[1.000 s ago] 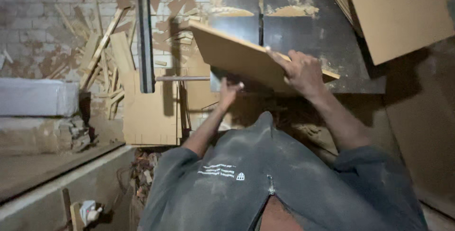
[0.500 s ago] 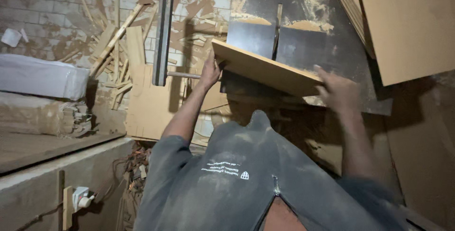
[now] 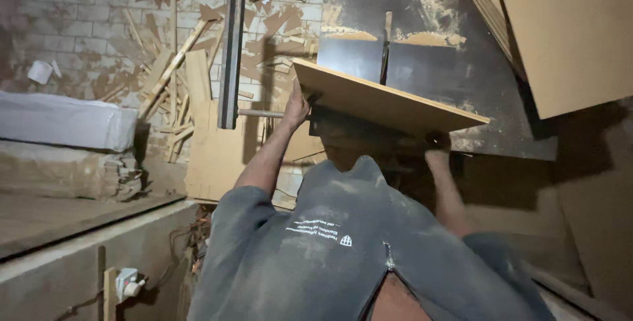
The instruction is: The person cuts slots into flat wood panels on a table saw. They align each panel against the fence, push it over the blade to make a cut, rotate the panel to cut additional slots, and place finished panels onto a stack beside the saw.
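Observation:
I hold a flat tan wooden board out in front of me, tilted down to the right. My left hand grips its left end from the edge. My right hand is under the board's right part and holds it from below; its fingers are mostly hidden by the board. The board hangs just above a dark saw table dusted with sawdust. A thin upright blade stands in the table's slot behind the board.
A stack of large tan boards leans at the upper right. A dark metal post stands in front of scrap wood strips against the brick wall. A white block lies on a ledge at left, above a wall plug.
The board has swung left and sits flatter. My right hand went from the board's upper right edge to underneath it. My left hand rose to the board's left end.

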Available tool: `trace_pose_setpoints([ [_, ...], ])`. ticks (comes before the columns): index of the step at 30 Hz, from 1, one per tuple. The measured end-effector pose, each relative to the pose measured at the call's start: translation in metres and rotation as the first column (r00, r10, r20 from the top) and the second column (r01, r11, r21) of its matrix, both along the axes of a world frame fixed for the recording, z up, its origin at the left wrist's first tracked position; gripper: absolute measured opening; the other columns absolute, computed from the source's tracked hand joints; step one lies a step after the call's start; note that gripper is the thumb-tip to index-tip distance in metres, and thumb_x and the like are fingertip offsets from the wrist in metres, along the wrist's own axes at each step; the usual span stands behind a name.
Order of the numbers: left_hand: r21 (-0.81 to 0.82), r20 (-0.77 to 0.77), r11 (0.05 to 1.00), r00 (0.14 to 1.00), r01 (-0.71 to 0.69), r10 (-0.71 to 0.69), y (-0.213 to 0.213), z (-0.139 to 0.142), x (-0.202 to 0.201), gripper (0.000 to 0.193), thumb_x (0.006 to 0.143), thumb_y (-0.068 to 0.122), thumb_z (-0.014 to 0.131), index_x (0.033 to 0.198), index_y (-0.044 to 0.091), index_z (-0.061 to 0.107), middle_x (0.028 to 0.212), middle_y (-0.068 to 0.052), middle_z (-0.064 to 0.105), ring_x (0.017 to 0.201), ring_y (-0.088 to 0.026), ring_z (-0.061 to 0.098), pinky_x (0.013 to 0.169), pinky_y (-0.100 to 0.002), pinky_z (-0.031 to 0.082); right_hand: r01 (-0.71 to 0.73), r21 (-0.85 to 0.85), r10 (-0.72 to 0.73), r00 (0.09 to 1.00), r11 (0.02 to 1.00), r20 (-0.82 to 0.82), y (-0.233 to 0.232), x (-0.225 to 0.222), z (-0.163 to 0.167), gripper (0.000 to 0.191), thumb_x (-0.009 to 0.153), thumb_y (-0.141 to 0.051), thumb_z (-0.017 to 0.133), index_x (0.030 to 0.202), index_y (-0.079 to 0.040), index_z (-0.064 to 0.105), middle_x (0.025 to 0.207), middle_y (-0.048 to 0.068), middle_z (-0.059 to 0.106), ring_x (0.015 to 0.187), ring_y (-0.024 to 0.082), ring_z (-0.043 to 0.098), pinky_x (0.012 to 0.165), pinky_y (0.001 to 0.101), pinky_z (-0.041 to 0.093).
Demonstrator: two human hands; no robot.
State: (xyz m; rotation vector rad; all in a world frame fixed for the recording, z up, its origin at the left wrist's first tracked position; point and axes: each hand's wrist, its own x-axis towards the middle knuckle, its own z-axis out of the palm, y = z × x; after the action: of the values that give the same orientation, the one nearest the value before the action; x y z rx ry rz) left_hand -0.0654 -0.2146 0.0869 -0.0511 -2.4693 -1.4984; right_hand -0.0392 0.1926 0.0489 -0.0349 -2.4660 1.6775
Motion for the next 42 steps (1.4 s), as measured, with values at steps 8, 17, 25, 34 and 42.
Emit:
trace_pose_setpoints([
  [8,0.01,0.036,0.999,0.998,-0.049,0.048,0.014,-0.01,-0.004,0.057,0.105,0.008,0.062,0.152,0.003,0.03,0.127,-0.026,0.067,0.115,-0.042,0.067,0.099,-0.046,0.054,0.05,0.144,-0.055,0.998,0.988,0.035,-0.004,-0.007,-0.002,0.022,0.099,0.0,0.068,0.12,0.001,0.062,0.113,0.015,0.068,0.103,0.023,0.063,0.087,0.0367,0.052],
  [17,0.434,0.036,0.898,0.995,0.069,-0.094,0.058,-0.025,0.025,0.073,0.095,0.004,0.073,0.155,-0.002,0.033,0.141,-0.022,0.06,0.128,-0.031,0.06,0.11,-0.039,0.05,0.168,-0.016,-0.166,0.982,0.986,0.095,0.064,0.008,-0.023,0.029,0.101,-0.005,0.068,0.126,0.006,0.058,0.112,0.012,0.065,0.102,0.018,0.061,0.091,0.0319,0.05],
  [25,0.549,0.375,0.828,0.919,-0.112,-0.124,0.148,-0.071,0.047,0.072,0.09,0.0,0.069,0.155,-0.005,0.037,0.146,-0.021,0.058,0.133,-0.026,0.055,0.114,-0.036,0.045,0.234,-0.012,-0.215,0.912,0.972,0.35,0.138,0.033,-0.041,0.058,0.093,-0.002,0.072,0.148,0.002,0.054,0.134,0.014,0.066,0.118,0.019,0.063,0.102,0.0314,0.048],
  [34,0.492,0.334,0.866,0.938,-0.09,-0.093,0.198,-0.09,0.033,0.069,0.092,-0.001,0.073,0.152,-0.006,0.041,0.141,-0.018,0.061,0.13,-0.024,0.056,0.113,-0.036,0.044,0.25,0.057,-0.242,0.812,0.967,0.531,0.185,-0.006,-0.037,0.066,0.09,-0.006,0.076,0.151,-0.003,0.049,0.137,0.015,0.061,0.119,0.02,0.062,0.102,0.0319,0.052],
  [42,0.519,0.396,0.833,0.918,-0.192,-0.035,0.21,-0.083,0.0,0.073,0.088,-0.004,0.073,0.153,-0.002,0.038,0.143,-0.018,0.06,0.13,-0.024,0.056,0.112,-0.034,0.043,0.166,0.041,-0.165,0.868,0.985,0.468,0.187,-0.048,-0.026,0.062,0.096,-0.004,0.075,0.152,-0.002,0.05,0.144,0.016,0.06,0.127,0.023,0.06,0.108,0.0343,0.05],
])
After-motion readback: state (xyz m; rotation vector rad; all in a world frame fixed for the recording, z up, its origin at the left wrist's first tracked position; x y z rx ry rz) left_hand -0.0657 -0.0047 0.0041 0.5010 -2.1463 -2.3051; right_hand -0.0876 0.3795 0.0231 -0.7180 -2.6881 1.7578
